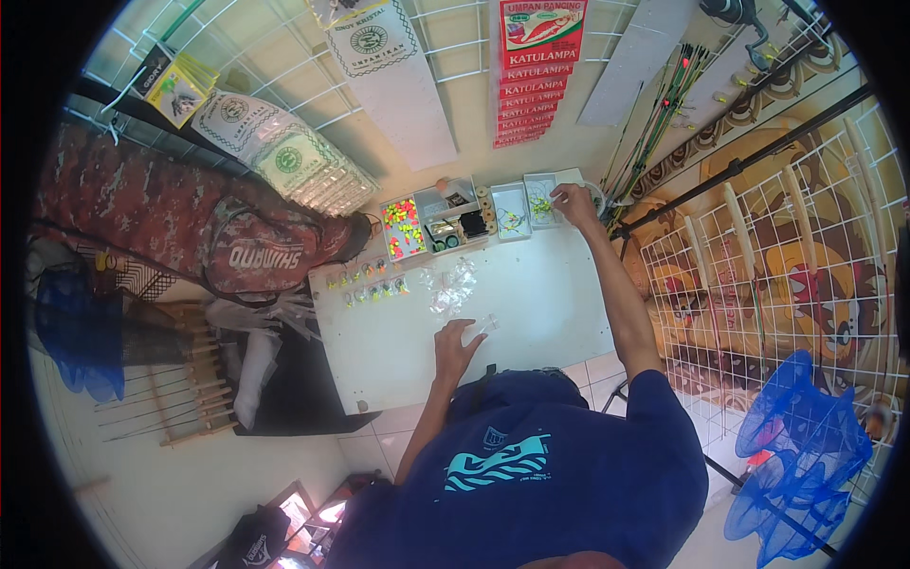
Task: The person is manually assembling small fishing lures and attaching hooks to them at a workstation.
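My left hand (pixel 455 351) is over the front of the white table (pixel 540 294), its thumb and fingers closed on the edge of a small clear plastic bag (pixel 489 325). Just beyond it lies a loose pile of similar clear bags (pixel 450 284). My right hand (pixel 574 204) reaches to the far right, fingers pinched at the edge of a white box (pixel 541 201) of small yellow-green pieces; whatever is between the fingertips is too small to make out. Beside that box is another white box (pixel 511 212) with small green and blue pieces.
Left of these stand an organizer tray (pixel 453 216) with spools and a box of bright beads (pixel 403 228). Filled small packets (pixel 365 281) lie in rows at the table's left. A camouflage bag (pixel 218 228) borders the left; a white wire grid (pixel 777 275) and blue nets (pixel 801 446) the right.
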`<state>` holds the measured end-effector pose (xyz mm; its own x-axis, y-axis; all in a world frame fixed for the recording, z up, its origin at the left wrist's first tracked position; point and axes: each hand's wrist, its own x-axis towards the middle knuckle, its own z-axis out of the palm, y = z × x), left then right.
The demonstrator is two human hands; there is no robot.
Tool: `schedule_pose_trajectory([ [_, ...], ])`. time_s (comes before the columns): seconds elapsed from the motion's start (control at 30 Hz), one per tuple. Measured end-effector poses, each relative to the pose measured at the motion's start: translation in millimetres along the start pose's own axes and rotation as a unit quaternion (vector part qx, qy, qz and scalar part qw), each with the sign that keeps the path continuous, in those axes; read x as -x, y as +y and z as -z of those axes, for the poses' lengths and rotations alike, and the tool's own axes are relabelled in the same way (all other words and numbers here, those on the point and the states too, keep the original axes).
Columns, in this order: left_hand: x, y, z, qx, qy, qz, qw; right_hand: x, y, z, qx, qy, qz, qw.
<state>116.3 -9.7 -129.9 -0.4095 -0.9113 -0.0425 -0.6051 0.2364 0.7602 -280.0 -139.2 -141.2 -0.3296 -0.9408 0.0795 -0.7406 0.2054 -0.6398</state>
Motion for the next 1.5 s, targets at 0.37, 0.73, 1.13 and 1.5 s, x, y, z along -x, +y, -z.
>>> schedule_pose_trajectory([
  [0.37,12.5,-4.4,14.4,0.014,0.044,0.039,0.998,-6.8,-38.8,23.6,-0.159,-0.060,-0.072,0.983],
  [0.73,15.2,5.0,21.4,0.071,0.067,0.059,0.993,-5.1,-75.4,59.6,-0.250,-0.074,-0.098,0.960],
  [1.13,-33.4,78.9,68.0,0.249,0.135,0.022,0.959,99.5,-170.1,42.8,-0.479,-0.196,-0.024,0.856],
  [1.5,-43.0,118.5,95.4,0.354,-0.001,-0.069,0.933,156.1,-216.0,34.4,-0.598,-0.252,-0.027,0.760],
])
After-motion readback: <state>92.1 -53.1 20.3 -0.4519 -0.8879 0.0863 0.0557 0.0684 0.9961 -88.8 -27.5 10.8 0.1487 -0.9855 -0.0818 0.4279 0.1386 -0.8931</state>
